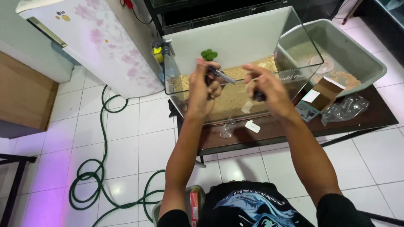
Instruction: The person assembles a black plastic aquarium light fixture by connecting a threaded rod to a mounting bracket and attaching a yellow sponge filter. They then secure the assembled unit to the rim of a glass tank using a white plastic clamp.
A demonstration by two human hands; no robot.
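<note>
Glass aquarium (235,42) stands on the dark tabletop (370,115), its floor covered in sand, with one green plant tuft (209,54) set at the back. Grey tub (357,46) of sand sits behind-right. Left hand (205,86) grips long metal tweezers (222,75); right hand (265,86) is closed on a small dark object. Cardboard box (322,92) and plastic bags lie nearby.

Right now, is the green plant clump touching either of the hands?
Apart. The head view shows the green plant clump above the left hand, pale tank backing visible between them; the right hand is farther off.
</note>
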